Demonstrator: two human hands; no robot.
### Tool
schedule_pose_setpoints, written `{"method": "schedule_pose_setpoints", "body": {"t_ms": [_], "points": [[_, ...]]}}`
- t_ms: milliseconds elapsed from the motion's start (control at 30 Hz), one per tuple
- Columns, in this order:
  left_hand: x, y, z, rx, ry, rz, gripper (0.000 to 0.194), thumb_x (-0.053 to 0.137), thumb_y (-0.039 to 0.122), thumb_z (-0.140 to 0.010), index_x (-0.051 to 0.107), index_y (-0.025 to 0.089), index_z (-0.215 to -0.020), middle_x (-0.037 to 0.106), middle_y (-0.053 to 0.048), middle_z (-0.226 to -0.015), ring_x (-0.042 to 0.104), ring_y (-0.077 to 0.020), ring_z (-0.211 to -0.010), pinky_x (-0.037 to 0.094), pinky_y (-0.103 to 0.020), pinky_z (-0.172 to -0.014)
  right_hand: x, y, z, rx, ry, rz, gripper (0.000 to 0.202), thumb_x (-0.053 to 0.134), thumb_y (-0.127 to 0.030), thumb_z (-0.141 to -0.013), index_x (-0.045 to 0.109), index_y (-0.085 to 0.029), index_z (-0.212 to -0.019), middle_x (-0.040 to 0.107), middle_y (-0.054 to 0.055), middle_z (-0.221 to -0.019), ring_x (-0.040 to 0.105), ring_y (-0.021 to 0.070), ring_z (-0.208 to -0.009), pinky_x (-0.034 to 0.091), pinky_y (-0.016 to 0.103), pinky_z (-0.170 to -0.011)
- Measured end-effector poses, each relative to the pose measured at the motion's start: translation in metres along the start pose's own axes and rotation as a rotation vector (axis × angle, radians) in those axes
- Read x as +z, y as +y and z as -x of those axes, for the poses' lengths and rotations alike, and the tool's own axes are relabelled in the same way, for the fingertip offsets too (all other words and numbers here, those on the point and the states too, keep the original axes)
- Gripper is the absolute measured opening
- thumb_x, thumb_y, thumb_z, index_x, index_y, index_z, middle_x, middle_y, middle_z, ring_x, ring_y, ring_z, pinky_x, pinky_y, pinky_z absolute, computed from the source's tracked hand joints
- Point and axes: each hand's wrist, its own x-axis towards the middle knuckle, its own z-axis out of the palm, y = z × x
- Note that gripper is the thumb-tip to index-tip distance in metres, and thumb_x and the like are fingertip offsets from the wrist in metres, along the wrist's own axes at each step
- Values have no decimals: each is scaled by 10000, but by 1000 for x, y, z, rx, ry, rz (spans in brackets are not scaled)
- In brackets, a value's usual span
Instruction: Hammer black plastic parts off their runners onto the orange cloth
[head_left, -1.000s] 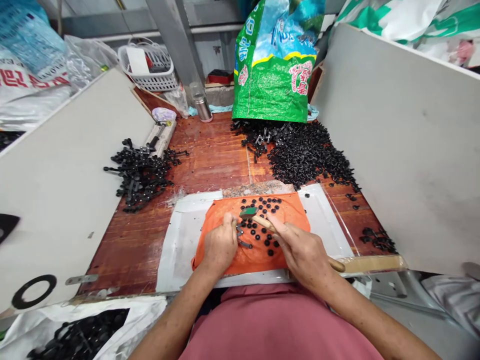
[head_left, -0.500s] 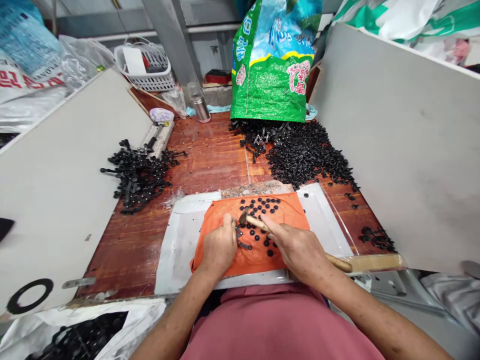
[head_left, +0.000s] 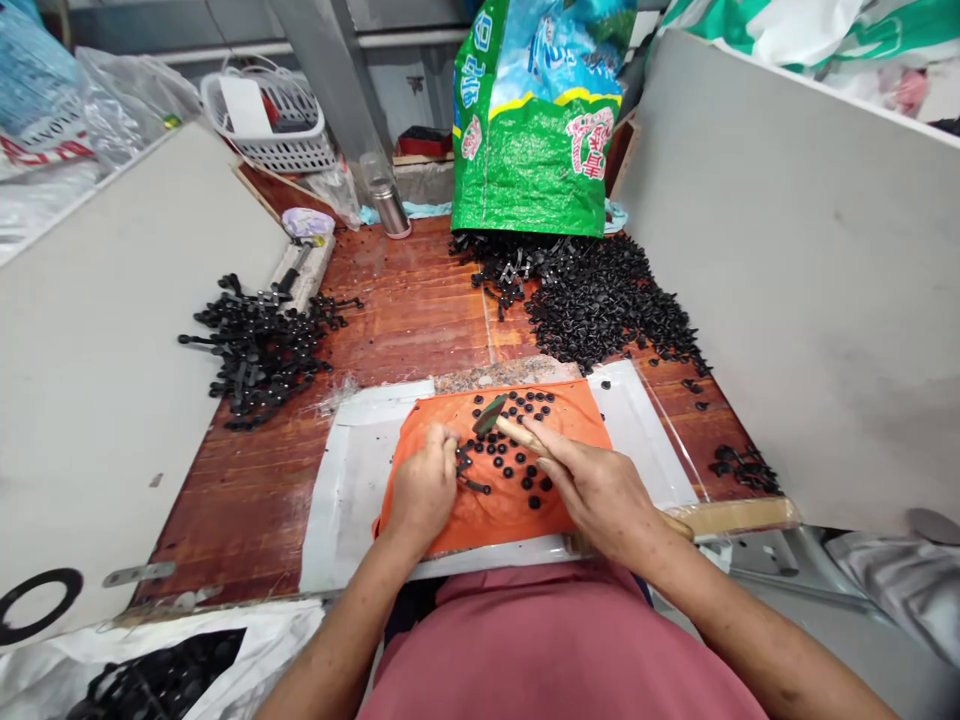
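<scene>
**A:** Two hands work over the orange cloth. State the grip of each.

**B:** Right hand: fingers closed round the wooden handle of the hammer, forefinger laid along the shaft. The green head sits raised just above the cloth, at 12 o'clock from the left hand. Left hand: thumb and forefinger pressed together on a small black piece at the cloth's centre-left. The exact contact is too small to confirm.

**A:** Location of the loose buttons?

**B:** Scattered across the upper half of the cloth, from 12 to 3 o'clock of the left hand. The cloth lies on a white sheet on the table.

**A:** Surroundings?

**B:** Large pile at 1 o'clock, spilling from under the green sack. Stem pile at 10 o'clock. Grey boards stand at both sides.

**A:** Fault risks from this position?

**B:** In my judgement, three:
1. The head hangs very near the left fingertips. An off-line stroke would likely strike them.
2. The pinched piece is small. A glancing hit could flick it off the cloth and among the loose ones.
3. The cloth is wrinkled and unfixed. A blow may shift it and scatter the buttons toward the sheet.
</scene>
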Motion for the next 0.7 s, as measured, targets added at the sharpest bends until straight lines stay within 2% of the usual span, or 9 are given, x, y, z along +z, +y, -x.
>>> {"method": "schedule_pose_setpoints", "body": {"t_ms": [67, 133, 233, 400, 600, 700], "points": [[-7, -4, 1, -21, 18, 113, 246, 349, 339, -1000, 564, 230, -951, 675, -30, -814, 633, -200, -704, 438, -301, -682, 2, -3, -8, 28, -7, 25, 408, 429, -303, -1065, 545, -269, -1454, 778, 54, -1165, 744, 211, -948, 518, 283, -799], [-15, -9, 6, -38, 7, 181, 264, 353, 375, -994, 567, 232, -934, 649, -10, -782, 607, -192, -687, 435, -299, -681, 7, -10, -22, 33, -59, 109, 305, 457, -323, -1051, 656, -265, -1276, 800, 30, -998, 747, 211, -865, 495, 271, -734], [-27, -17, 17, -64, -30, 283, 334, 365, 451, -994, 613, 230, -957, 661, -10, -821, 607, -192, -737, 445, -297, -709, 16, -24, -46, -3, -181, 289, 277, 436, -336, -1049, 695, -262, -1116, 790, 29, -902, 739, 219, -817, 470, 274, -688], [-41, -33, 43, -135, -54, 498, 370, 483, 557, -946, 627, 222, -882, 603, 1, -798, 554, -179, -745, 455, -273, -695, 30, -36, -73, -34, -275, 385, 297, 438, -243, -1017, 730, -208, -1053, 790, 114, -941, 740, 231, -814, 482, 288, -690], [-53, -51, 67, -392, 22, 768, 463, 621, 677, -836, 625, 237, -982, 546, 24, -739, 480, -139, -615, 418, -219, -551, 35, -40, -75, -55, -320, 445, 333, 420, -266, -1024, 746, -207, -1057, 790, 132, -970, 744, 254, -862, 505, 318, -732], [-60, -55, 72, -471, 44, 837, 502, 663, 705, -790, 621, 247, -992, 551, 25, -754, 466, -123, -595, 395, -196, -514, 37, -44, -75, -57, -329, 464, 324, 433, -276, -1021, 745, -218, -1087, 794, 118, -971, 743, 245, -867, 501, 308, -744]]}}
